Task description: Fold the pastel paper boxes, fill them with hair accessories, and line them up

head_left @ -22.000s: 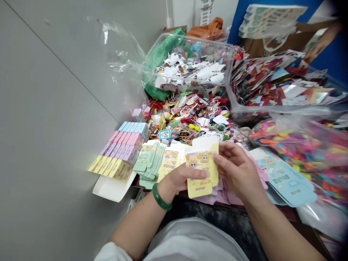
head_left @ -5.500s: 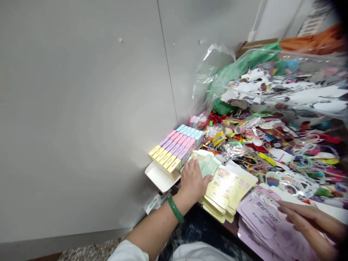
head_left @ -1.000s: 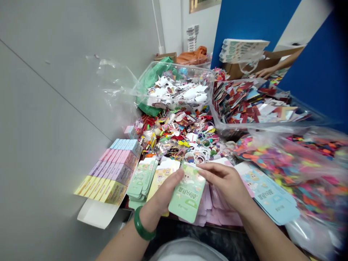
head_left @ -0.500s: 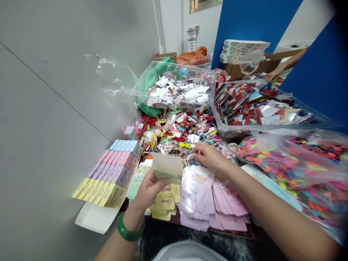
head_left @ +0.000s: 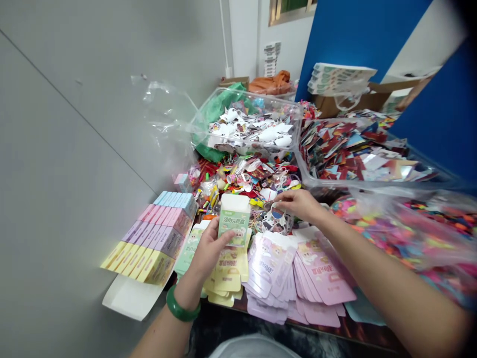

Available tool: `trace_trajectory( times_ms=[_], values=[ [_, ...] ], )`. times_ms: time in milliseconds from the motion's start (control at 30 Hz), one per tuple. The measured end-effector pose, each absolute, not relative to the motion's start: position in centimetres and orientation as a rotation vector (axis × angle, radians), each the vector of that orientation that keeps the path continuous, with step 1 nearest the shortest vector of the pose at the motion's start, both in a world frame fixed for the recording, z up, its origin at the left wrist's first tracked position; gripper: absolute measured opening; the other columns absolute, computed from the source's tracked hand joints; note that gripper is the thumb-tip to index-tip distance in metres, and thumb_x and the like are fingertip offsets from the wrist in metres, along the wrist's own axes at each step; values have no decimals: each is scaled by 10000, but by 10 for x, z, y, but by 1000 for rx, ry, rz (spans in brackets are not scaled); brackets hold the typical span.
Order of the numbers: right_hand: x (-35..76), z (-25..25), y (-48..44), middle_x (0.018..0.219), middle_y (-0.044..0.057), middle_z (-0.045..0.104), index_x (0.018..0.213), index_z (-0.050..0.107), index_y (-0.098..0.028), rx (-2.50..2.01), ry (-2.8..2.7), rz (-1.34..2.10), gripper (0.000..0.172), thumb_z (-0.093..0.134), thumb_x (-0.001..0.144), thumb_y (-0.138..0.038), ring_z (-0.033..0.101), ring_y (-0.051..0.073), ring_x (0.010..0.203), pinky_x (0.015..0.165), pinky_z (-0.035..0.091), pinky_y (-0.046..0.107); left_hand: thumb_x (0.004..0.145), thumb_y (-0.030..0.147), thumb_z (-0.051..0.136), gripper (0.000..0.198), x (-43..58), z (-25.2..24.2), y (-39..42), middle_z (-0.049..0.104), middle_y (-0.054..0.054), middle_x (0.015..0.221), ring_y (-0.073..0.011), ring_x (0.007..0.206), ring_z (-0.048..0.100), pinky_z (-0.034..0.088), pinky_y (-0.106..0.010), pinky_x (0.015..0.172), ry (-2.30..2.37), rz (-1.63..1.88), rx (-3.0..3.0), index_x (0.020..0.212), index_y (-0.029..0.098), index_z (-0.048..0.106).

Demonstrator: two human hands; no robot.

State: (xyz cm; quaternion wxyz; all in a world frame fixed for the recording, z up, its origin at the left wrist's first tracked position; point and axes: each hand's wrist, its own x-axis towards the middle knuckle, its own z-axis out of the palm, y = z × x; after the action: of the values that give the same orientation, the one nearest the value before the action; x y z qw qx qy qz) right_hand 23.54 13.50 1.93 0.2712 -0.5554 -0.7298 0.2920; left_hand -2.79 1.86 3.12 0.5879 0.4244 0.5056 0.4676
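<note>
My left hand (head_left: 214,243) grips a small green carton (head_left: 234,221), its printed front toward me and its pale flap up. Below it lie flat yellow cartons (head_left: 228,278), with flat green cartons (head_left: 189,248) to the left. Over the pile of small trinkets (head_left: 253,181), my right hand (head_left: 300,205) has its thumb and fingers pinched at a small white-edged cutout (head_left: 277,213) with a blue middle. Fanned flat purple cartons (head_left: 266,271) and flat pink cartons (head_left: 324,271) lie nearer to me.
Finished-looking small boxes (head_left: 152,233) stand in rows in an open tray at the left wall. Behind the trinkets are a clear bin of white cutouts (head_left: 257,127) and a bin of dark red cards (head_left: 354,149). Bags of colourful pieces (head_left: 395,233) lie at right.
My left hand has turned the green carton so its printed front shows upright. My right hand has shifted slightly right over the trinkets. The co-worker's arm at the back right has mostly withdrawn behind the blue panel.
</note>
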Motion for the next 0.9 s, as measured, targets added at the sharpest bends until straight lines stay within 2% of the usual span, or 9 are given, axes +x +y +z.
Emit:
trace_trajectory(
  times_ms=[133,200,267,400,533,667,767,900],
  values=[
    [251,26,133,560,-3,644,680,734,-186,-1547,-1819,729,105,706,658,-285,543,147,535,513,383,265,765,348,748,460,-23,28,22,704,-61,1152,-233,938,684,565,-300,680,1141,1076,967,1171,228,568],
    [255,37,125,566,4,639,641,702,-181,-1540,-1763,725,165,698,682,-340,523,138,518,504,384,268,767,337,743,459,-18,29,22,701,-65,1145,-227,933,679,561,-292,682,1121,1056,990,1174,215,570],
    [254,54,113,612,10,646,682,685,-181,-1467,-1632,735,218,684,721,-396,521,132,531,514,395,269,765,322,739,450,-13,32,20,701,-70,1122,-217,906,674,553,-275,655,1127,1019,1023,1167,198,578],
    [237,88,80,715,17,645,757,658,-206,-1180,-1361,724,191,690,763,-394,571,156,652,621,448,295,731,306,757,452,-1,36,16,704,-61,1060,-202,851,666,529,-246,587,1140,965,1020,1134,188,591],
    [215,91,60,882,54,661,700,659,-216,-1035,-1496,625,145,663,793,-327,608,204,865,760,474,341,710,307,768,414,12,38,14,701,-45,1023,-208,865,658,517,-245,602,1089,962,995,1075,192,609],
    [207,73,58,991,75,687,673,702,-215,-1118,-1702,728,130,658,763,-299,627,219,925,712,488,324,707,276,769,390,20,39,13,695,-35,1037,-209,932,637,514,-254,703,1068,981,1041,1064,199,632],
    [216,71,69,1026,72,701,743,729,-213,-1186,-1770,757,134,655,767,-322,642,216,942,709,491,307,719,290,759,398,20,39,13,696,-43,1048,-213,949,635,515,-261,722,1082,952,1066,1082,196,627],
    [263,88,110,952,43,731,895,747,-209,-1661,-1724,395,198,611,824,-335,651,191,881,768,476,287,708,361,759,469,15,39,15,707,-60,1060,-227,907,656,507,-247,612,1128,886,1021,1116,194,599]
  ],
)
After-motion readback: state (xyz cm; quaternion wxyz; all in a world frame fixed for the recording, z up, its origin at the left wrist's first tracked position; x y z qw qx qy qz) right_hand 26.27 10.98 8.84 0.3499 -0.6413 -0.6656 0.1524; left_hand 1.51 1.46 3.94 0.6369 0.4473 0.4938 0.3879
